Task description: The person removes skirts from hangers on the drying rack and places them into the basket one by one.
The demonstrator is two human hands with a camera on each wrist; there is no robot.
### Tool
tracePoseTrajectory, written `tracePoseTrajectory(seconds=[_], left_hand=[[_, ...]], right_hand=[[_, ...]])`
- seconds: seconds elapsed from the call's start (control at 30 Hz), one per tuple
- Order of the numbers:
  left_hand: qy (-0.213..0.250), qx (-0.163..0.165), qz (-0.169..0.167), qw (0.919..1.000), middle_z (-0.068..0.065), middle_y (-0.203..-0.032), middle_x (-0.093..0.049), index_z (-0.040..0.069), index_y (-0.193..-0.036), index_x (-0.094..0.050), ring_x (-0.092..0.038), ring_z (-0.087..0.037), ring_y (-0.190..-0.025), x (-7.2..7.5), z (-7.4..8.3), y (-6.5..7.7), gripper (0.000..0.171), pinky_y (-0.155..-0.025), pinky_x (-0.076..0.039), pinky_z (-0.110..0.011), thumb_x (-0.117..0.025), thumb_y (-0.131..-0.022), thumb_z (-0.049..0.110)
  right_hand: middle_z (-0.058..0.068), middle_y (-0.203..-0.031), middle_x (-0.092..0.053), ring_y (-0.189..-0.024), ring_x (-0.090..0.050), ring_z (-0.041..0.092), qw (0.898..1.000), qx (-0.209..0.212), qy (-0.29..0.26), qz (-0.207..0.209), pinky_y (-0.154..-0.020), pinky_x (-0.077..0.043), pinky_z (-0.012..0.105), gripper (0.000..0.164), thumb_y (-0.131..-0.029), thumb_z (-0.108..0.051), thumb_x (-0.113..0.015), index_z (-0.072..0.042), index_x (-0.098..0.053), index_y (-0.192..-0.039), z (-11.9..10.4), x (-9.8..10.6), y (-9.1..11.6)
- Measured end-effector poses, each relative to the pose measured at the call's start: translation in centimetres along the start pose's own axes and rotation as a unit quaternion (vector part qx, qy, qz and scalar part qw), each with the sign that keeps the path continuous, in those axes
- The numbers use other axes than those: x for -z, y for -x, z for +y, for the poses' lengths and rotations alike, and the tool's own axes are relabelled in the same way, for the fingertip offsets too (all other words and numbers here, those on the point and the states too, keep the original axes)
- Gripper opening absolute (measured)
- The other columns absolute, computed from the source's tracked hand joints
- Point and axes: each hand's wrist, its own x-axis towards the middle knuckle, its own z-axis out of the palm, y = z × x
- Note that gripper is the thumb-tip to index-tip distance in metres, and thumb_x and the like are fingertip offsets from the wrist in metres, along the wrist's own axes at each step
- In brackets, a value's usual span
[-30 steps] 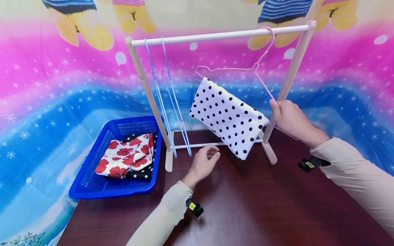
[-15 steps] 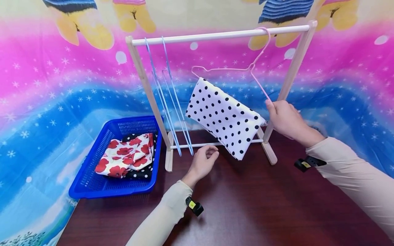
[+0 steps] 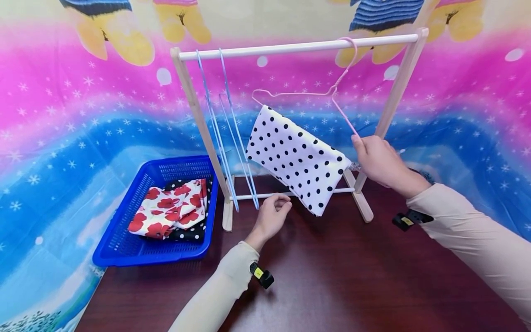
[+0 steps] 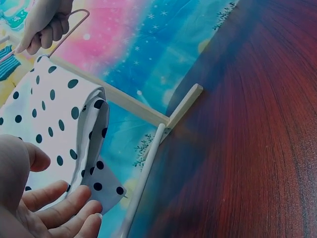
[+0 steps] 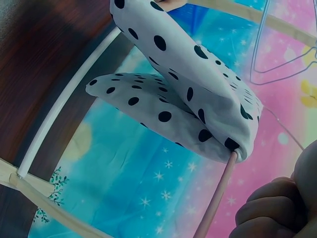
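A pink hanger hangs by its hook from the rack's top rail, tilted down to the right. Over its lower bar is folded a white cloth with black dots; the two layers spread apart in the right wrist view. My right hand grips the hanger's right end, fingers curled round the wire. Just left of the cloth's lower edge is my left hand, its fingers loosely bent and holding nothing. The left wrist view shows those fingers close to the cloth; I cannot tell whether they touch.
Two blue hangers hang at the left of the wooden rack. Left of it, a blue basket holds a red-flowered white cloth and a black dotted cloth. All stand on a dark wooden table.
My right hand has moved left, sliding the pink hanger and the dotted cloth left along the rail. The blue hangers have swayed slightly. My left hand has shifted only a little.
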Motion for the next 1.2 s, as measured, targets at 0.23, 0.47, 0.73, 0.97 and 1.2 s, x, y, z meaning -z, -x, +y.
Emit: tracePoseTrajectory(seconds=[0.23, 0.47, 0.73, 0.97, 1.2], left_hand=[[0.022, 0.014, 0.002, 0.9997, -0.018, -0.107, -0.075, 0.005, -0.116, -0.067, -0.073, -0.030, -0.099, 0.0, -0.5, -0.3, 0.022, -0.085, -0.056, -0.033, -0.060, -0.099, 0.016], [0.044, 0.041, 0.010, 0.9981, -0.019, -0.116, -0.073, 0.001, -0.129, -0.059, -0.071, -0.032, -0.109, -0.3, -0.8, -0.8, 0.035, -0.095, -0.056, -0.041, -0.059, -0.099, 0.019], [0.111, 0.083, 0.000, 0.9903, -0.023, -0.136, -0.064, -0.005, -0.151, -0.032, -0.065, -0.035, -0.118, -0.6, -0.9, -1.5, 0.061, -0.089, -0.059, -0.045, -0.057, -0.100, 0.019], [0.182, 0.146, -0.014, 0.9722, -0.026, -0.150, -0.050, 0.001, -0.160, -0.011, -0.051, -0.037, -0.138, -0.7, -0.8, -2.1, 0.079, -0.106, -0.050, -0.054, -0.056, -0.099, 0.026], [0.296, 0.188, -0.020, 0.9363, -0.026, -0.152, -0.044, 0.005, -0.160, -0.011, -0.054, -0.036, -0.134, -0.4, -0.2, -2.6, 0.076, -0.112, -0.047, -0.051, -0.052, -0.100, 0.027]], right_hand=[[0.002, -0.055, -0.038, -0.047, -0.039, 0.021, 1.000, 0.003, -0.005, -0.007, -0.040, -0.033, 0.033, 0.060, -0.108, -0.052, -0.023, -0.012, -0.039, -0.067, -0.2, -0.2, -0.1], [0.003, -0.056, -0.038, -0.048, -0.040, 0.021, 1.000, 0.008, -0.001, -0.003, -0.043, -0.033, 0.033, 0.060, -0.109, -0.051, -0.023, -0.012, -0.039, -0.066, -0.7, -0.3, 0.2], [0.004, -0.055, -0.040, -0.048, -0.045, 0.024, 1.000, 0.011, 0.001, 0.002, -0.045, -0.036, 0.035, 0.062, -0.108, -0.051, -0.024, -0.011, -0.040, -0.065, -1.3, -0.4, 0.2], [0.005, -0.055, -0.040, -0.048, -0.044, 0.024, 1.000, 0.017, 0.004, 0.006, -0.043, -0.035, 0.035, 0.062, -0.109, -0.049, -0.026, -0.010, -0.041, -0.063, -1.6, -0.6, 0.1], [0.005, -0.056, -0.041, -0.049, -0.044, 0.024, 1.000, 0.020, 0.008, 0.008, -0.043, -0.035, 0.034, 0.061, -0.110, -0.047, -0.026, -0.010, -0.043, -0.063, -1.9, -0.9, -0.1]])
